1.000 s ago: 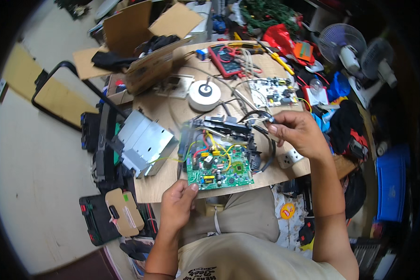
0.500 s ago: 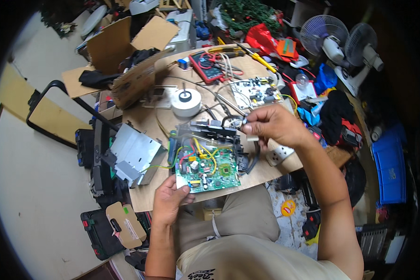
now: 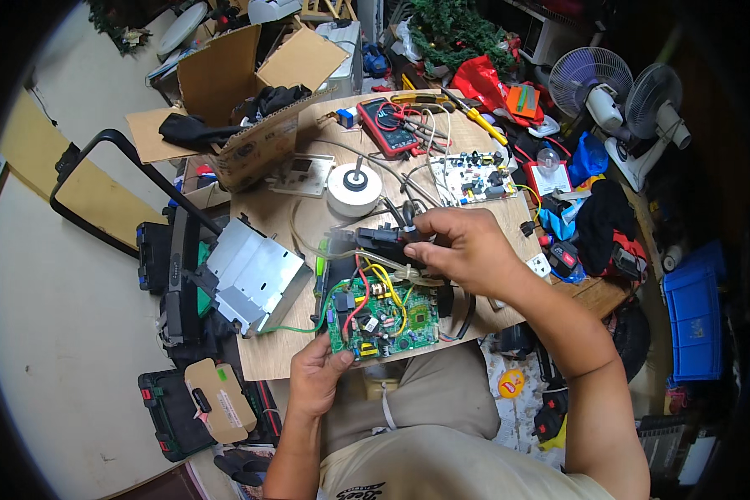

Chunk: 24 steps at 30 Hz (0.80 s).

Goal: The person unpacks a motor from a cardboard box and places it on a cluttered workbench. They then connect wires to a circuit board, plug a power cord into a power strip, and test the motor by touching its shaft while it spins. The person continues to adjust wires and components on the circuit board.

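My left hand (image 3: 318, 375) pinches the lower left corner of a green circuit board (image 3: 417, 327), thumb on top. The board lies tilted over the table's near edge, with red and yellow wires (image 3: 383, 283) looping across it. My right hand (image 3: 462, 250) is closed, thumb and forefinger pinched on a black cable (image 3: 407, 213) beside a black plastic housing (image 3: 377, 237) behind the board. What sits inside the right palm is hidden. A green wire runs left from the board to a bent metal casing (image 3: 254, 267).
On the wooden table (image 3: 258, 354) stand a white round motor (image 3: 353, 190), a red multimeter (image 3: 386, 127) and a second, white circuit board (image 3: 475, 177). An open cardboard box (image 3: 258, 154) is at the left back. Two fans (image 3: 596, 87) stand right of the table.
My right hand has moved left and slightly down toward the black housing; the pale connector beneath it no longer shows. My left hand still holds the board, which sits flatter.
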Available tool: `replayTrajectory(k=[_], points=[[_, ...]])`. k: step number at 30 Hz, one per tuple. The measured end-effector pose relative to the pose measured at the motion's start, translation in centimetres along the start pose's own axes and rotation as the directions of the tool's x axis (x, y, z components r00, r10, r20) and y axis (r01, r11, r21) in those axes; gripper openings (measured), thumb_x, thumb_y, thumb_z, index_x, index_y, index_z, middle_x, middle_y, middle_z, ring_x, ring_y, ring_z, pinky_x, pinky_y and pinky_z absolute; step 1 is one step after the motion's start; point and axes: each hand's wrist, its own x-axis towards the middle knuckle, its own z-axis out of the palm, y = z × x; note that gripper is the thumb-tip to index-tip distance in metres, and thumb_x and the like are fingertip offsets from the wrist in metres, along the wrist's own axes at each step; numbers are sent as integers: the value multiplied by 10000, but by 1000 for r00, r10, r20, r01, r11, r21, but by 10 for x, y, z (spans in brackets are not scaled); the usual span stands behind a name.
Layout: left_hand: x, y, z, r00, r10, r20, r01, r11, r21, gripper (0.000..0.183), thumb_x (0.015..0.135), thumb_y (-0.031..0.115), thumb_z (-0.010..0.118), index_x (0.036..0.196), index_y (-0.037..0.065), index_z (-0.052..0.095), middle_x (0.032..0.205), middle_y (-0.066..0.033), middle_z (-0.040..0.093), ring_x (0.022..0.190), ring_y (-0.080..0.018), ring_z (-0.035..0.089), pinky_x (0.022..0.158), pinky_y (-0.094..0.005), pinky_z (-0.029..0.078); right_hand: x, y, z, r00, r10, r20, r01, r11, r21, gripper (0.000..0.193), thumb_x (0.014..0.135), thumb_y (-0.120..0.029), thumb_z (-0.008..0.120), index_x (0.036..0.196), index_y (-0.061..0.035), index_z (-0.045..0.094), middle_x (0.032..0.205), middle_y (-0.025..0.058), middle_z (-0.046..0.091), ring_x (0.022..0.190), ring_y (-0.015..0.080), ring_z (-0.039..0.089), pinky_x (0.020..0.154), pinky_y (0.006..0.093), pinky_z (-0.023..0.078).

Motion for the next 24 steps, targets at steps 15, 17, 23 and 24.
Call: replayTrajectory(k=[15,17,23,24], points=[[-4,-1,13,997,-52,-63,32,960,-278,424,1050,81,617,1448,-44,540,1236,-111,712,1034,-179,723,824,-328,651,-25,13,6,953,201,-228,-150,964,222,162,957,-158,776,959,-1,737,862,32,670,764,97,616,658,298,511],[-4,1,14,997,-75,-34,57,925,-376,440,1052,66,599,1467,-53,509,1242,-132,709,1028,-201,736,835,-343,660,-34,12,6,955,259,-142,-186,902,391,141,976,-142,755,948,-5,736,880,24,662,748,82,602,637,266,492],[-6,-1,19,994,-110,-29,87,898,-430,409,1050,32,569,1437,-84,507,1251,-171,704,1019,-231,747,837,-362,668,-25,11,26,926,124,-356,-122,992,30,183,929,-172,801,970,1,758,778,59,690,687,151,649,646,311,526],[-5,-3,18,994,-109,-3,97,896,-434,397,1051,36,569,1425,-85,513,1248,-176,707,1020,-236,748,833,-362,669,-16,10,25,924,-26,-381,-24,992,-124,183,918,-177,806,972,-7,765,794,81,702,691,186,666,651,330,533]])
